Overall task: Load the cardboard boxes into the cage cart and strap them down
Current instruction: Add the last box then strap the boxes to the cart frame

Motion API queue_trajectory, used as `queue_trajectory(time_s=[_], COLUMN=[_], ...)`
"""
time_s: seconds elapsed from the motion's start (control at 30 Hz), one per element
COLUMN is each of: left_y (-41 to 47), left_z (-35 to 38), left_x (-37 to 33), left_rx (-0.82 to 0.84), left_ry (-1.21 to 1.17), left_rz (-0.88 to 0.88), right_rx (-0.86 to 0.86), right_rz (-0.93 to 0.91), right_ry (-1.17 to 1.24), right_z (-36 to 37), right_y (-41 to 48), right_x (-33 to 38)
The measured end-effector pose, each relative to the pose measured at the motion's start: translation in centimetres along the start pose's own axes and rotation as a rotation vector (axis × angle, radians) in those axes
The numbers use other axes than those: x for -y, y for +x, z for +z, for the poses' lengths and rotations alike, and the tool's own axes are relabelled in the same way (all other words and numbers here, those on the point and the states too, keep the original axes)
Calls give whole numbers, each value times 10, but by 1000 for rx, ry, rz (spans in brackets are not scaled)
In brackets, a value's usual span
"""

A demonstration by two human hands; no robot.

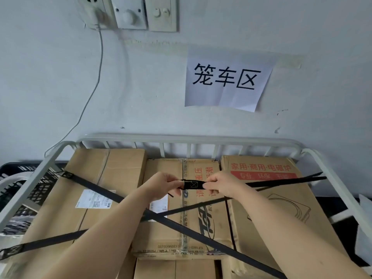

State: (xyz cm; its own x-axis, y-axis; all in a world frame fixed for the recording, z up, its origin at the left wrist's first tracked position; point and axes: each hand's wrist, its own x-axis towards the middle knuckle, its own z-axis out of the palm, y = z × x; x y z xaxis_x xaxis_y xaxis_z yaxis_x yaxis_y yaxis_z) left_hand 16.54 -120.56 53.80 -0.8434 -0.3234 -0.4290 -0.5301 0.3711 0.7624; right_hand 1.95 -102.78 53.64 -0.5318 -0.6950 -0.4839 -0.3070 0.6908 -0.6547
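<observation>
Cardboard boxes [189, 218] in cage cart [181, 137], straps crossed on top

- Landmark: middle box [203, 224], lying flat, red and dark print on its top, clear tape down its centre line.
- Left box [96, 190] butts against the middle box's left side; white shipping label [94, 199] on its top.
- Right box [271, 208] butts against the middle box's right side; red print along its far edge.
- One more box top [175, 268] shows just in front of the middle box, set lower.
- Grey cart rail runs behind the middle box and curves forward past both outer boxes.
- First black strap [201, 236] runs from the left rail across the left box, over the middle box, and off toward the near right.
- Second black strap [50, 239] comes from the near left and crosses the first over the middle box's near left part.
- Stitched strap end [193, 184] is held just above the far half of the middle box; its webbing leads right across the right box toward the rail.
- Left hand [161, 185]: fingers curled, thumb and fingertips pinching the left side of the stitched strap end.
- Right hand [221, 186]: fingers curled, pinching the right side of the same piece.
- Behind the middle box, on the wall: paper sign [227, 81], wall sockets [128, 13], white cable [96, 77] hanging down.
- Black crate [40, 184] well left of the middle box, outside the rail
</observation>
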Motion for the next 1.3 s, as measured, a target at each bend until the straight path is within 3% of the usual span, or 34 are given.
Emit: queue_trajectory(time_s=[0.3,0.43,0.53,0.63,0.73,0.83,1.03,1.2,1.3], left_y=[55,75,86,97,113,131,153,167,175], left_z=[-63,-66,-69,-69,-66,-70,-79,-91,-102], left_x=[55,77,94,103,103,107,129,144,159], left_rx=[-173,-211,-280,-245,-248,-313,-257,-429,-524], left_ry=[20,-41,-223,-577,-917,-1081,-988,-881,-862], left_rz=[64,58,-109,-316,-395,-462,-503,-384,-376], right_rx=[201,90,6,-43,-30,-19,-23,18,47], right_rz=[-81,-111,-117,-154,-221,-263,-307,-268,-172], right_ry=[6,3,103,120,92,101,52,171,62], right_z=[24,40,51,61,78,91,110,111,101], right_y=[94,134,161,180,196,212,240,251,265], right_x=[63,63,54,52,59,62,60,64,69])
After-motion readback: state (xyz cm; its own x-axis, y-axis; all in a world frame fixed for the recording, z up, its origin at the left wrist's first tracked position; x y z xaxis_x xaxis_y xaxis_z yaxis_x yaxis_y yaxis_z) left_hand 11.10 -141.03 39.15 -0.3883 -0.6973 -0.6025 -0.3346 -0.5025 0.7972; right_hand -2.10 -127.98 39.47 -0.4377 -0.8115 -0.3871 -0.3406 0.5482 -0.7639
